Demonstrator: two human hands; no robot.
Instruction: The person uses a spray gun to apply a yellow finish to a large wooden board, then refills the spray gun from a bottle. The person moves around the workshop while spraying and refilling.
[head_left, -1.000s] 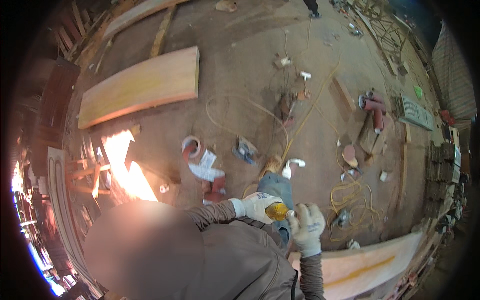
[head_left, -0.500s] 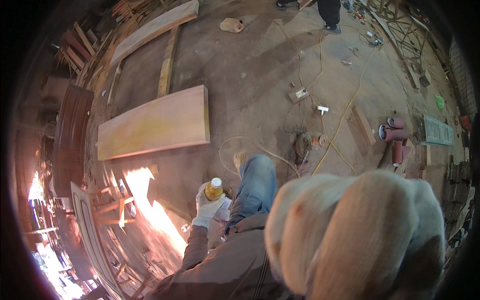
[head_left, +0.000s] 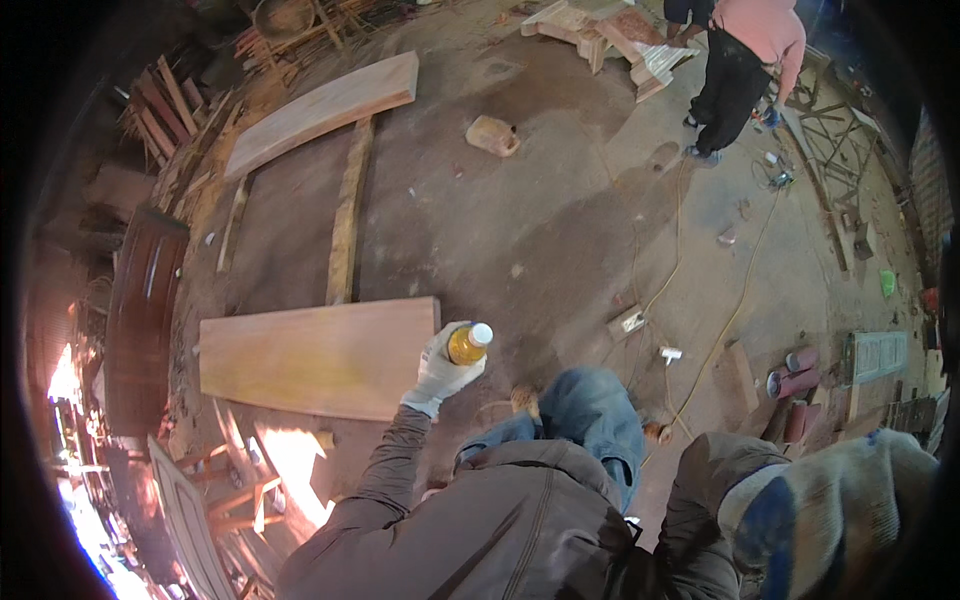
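Note:
My left hand [head_left: 443, 374], in a white work glove, grips a small clear bottle [head_left: 465, 347] of yellow liquid with a white cap. The bottle is tilted, its cap toward the upper right. Hand and bottle appear by the right end of a thick pale wooden board [head_left: 315, 360], which has a yellowish tint. Whether they touch the board I cannot tell. At the lower right, close to the camera, my right hand [head_left: 835, 515] wears a pale glove with a blue patch. Its fingers look curled, and anything inside them is hidden.
Another plank [head_left: 325, 112] lies farther off across wooden beams [head_left: 351, 210]. A plastic jug [head_left: 493, 136] stands on the floor. Yellow cords [head_left: 735, 310] run past a socket box [head_left: 627, 322] and dark red rolls [head_left: 793, 384]. A person in pink [head_left: 757, 40] bends near carved woodwork [head_left: 650, 55].
My left hand has moved forward with the bottle, up to the board's end. My right hand has dropped away to the lower right. The view has shifted, bringing the far person more fully in.

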